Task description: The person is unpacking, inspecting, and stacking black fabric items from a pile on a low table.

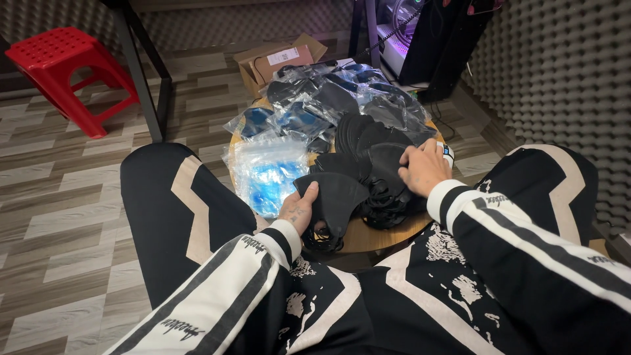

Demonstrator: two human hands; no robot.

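My left hand (pixel 299 209) grips a black face mask (pixel 335 197) at the near edge of a small round wooden table (pixel 384 235). My right hand (pixel 424 167), with a ring on one finger, rests on a fanned pile of black masks (pixel 368 148) in the middle of the table. Clear plastic bags (pixel 266 172) with blue contents lie to the left of the pile. Behind them lie several clear bags of dark masks (pixel 328 92).
My knees in black and white trousers flank the table. A cardboard box (pixel 276 62) lies on the floor behind it. A red plastic stool (pixel 56 62) stands at the far left beside a black table leg (pixel 141 72). Foam panels (pixel 559 85) line the right wall.
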